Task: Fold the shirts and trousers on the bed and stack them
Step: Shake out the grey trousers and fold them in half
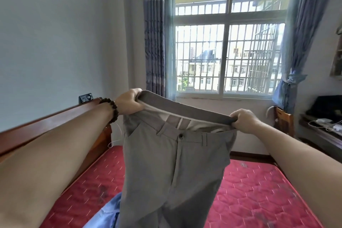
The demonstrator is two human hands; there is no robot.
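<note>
Grey trousers [172, 168] hang at frame centre, held up by the waistband above the red mattress [259, 196]. Left hand [129, 104], arm extended from lower left, curls its fingers around the waistband's left end. Right hand [244, 121], arm extended from lower right, grips the right end likewise. Waistband is stretched open, button fastened. Blue garment [105, 214] lies on the mattress at bottom left.

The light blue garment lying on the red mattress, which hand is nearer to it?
Left. The left hand grips the grey trousers' waistband above the light blue garment; the right hand grips the waistband's far side, away from it.
</note>
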